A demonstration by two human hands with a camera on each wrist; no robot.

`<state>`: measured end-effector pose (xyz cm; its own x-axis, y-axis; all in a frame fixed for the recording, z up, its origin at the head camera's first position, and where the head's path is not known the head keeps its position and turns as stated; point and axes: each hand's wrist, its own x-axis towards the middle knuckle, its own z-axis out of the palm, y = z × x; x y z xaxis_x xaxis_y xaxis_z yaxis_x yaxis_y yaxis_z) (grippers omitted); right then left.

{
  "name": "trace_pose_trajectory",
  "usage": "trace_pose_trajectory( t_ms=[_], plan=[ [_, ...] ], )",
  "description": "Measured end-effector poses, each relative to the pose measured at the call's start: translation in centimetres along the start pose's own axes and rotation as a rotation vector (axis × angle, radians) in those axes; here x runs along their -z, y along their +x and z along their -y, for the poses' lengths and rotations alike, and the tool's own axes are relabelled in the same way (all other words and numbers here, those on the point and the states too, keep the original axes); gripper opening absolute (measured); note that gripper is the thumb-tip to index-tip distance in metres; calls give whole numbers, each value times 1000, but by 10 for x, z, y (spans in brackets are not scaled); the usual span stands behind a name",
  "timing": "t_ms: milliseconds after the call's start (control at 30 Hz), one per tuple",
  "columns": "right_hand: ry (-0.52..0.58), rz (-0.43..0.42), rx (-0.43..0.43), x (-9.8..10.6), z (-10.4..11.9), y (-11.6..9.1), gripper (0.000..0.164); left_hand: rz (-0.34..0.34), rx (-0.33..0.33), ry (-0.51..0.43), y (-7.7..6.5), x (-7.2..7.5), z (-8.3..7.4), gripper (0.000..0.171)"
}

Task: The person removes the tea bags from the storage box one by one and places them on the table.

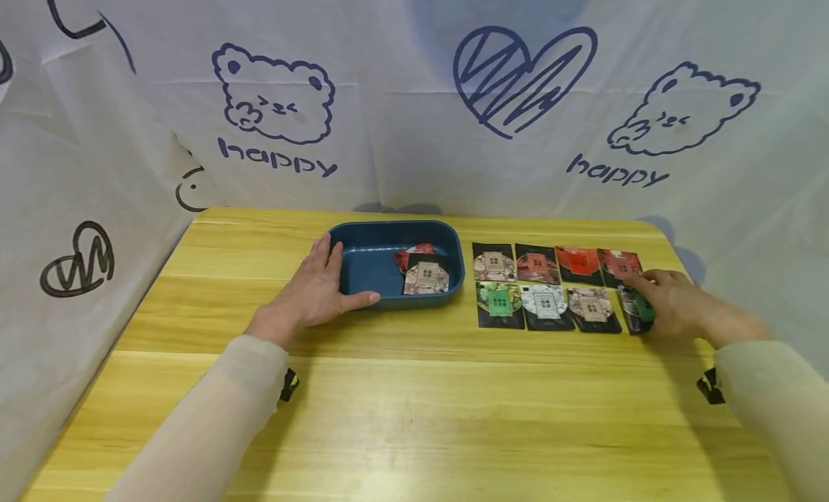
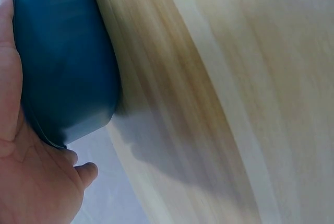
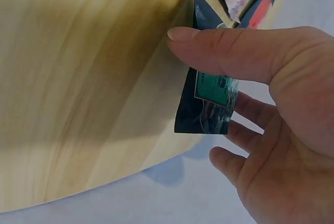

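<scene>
"At the right end of the near row, what has the right hand got?"

"The green-labelled sachet. Its fingers are clamped on it, thumb across the printed face and others behind, and the packet stands tilted. Whether its lower edge is clear of the bench, I can't tell."

"Good hold?"

"I'd say so, for something thin and probably slippery. Pinch firmly enough that it can't slide, lightly enough not to crease it. Peeling it up by an edge should beat scraping it along."

"And its neighbours?"

"The pale-patterned sachet lies just beside it, the red-patterned sachet just beyond. I'd raise it straight up, so a knuckle doesn't drag either one askew."

"What about the left hand?"

"It rests at the left end of the blue tray, fingers apart from the thumb, which lies along the near rim. A light steadying touch is plenty; pressing hard could shift the tray. At least two overlapping sachets lie inside, toward its right end."
</scene>
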<state>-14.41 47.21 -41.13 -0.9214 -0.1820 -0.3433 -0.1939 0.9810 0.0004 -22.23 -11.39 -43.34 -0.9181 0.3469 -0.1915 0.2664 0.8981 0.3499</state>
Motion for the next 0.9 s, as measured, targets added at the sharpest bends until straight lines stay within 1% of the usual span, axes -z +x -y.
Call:
trace_pose_trajectory(
  t_ms=[267,600,767,900],
  plan=[
    [-3,36,-7,-7,0,1,99,-1,-3,4,1,-1,0,134],
    [-2,41,-7,-11,0,4,106,-3,-6,2,1,-1,0,134],
    [-4,43,-8,-11,1,3,104,-1,-9,1,1,-1,1,134],
    [-11,36,-4,-7,6,3,104,2,-11,1,1,0,0,134]
  ],
)
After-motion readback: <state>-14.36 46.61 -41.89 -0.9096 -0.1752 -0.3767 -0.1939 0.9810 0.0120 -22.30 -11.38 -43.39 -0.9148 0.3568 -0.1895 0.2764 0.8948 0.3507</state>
